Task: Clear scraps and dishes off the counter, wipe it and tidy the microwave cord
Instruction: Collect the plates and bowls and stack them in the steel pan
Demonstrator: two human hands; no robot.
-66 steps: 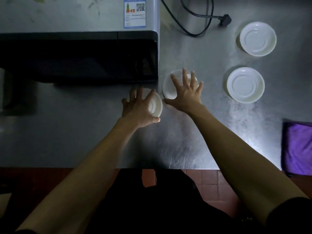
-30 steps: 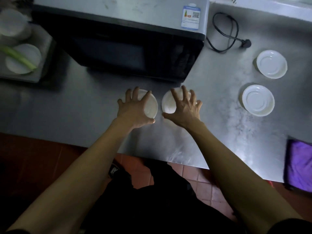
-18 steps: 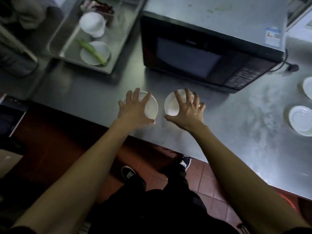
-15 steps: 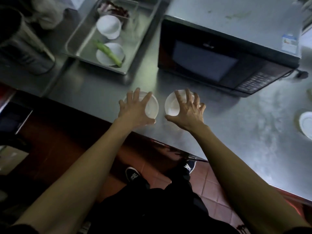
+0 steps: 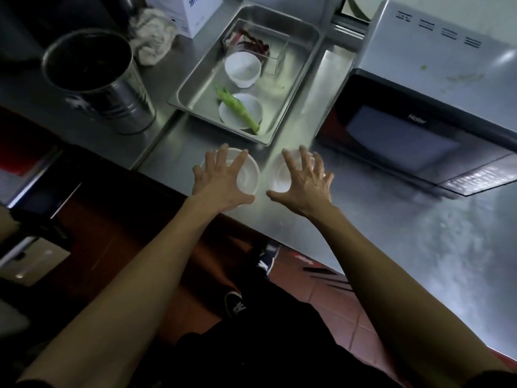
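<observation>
While looking down through the head camera, catching two bare arms stretched forward, just short of the near corner of the steel tray [image 5: 204,82].

Gripping the left dish [image 5: 249,175] with the left hand [image 5: 221,180]: fingers fanned over the top, thumb tucked at the near rim. Gripping the right dish [image 5: 279,177] with the right hand [image 5: 302,183] in the same claw from above, fingertips curled over the far rim. Blurred there, but reading as a firm hold.

Placing both dishes side by side, almost touching, just on the near side of the tray. Cannot tell whether lifted clear of the counter [image 5: 419,233] or skimming it.

Judging the handling now: small, shallow, white, stiff, probably light enough for one hand each. Smooth and likely slippery, and probably breakable if dropped onto steel. Best held exactly so, by opposite points of the rim, thumb against fingers, never by the slick middle. Worth setting down gently rather than dropping in.

Spotting inside the tray a white bowl [image 5: 242,69] toward the far end, a white plate [image 5: 251,103] nearer, and a green stalk [image 5: 237,107] lying across that plate. Also a clear box [image 5: 254,43] with reddish scraps at the far end. Seeing bare tray floor along the left side, probably the safest landing spot.

Noting the microwave [image 5: 405,130] right of the tray, a tall metal pot [image 5: 95,79] left of it, and a crumpled cloth [image 5: 152,35] beyond its far left corner.
</observation>
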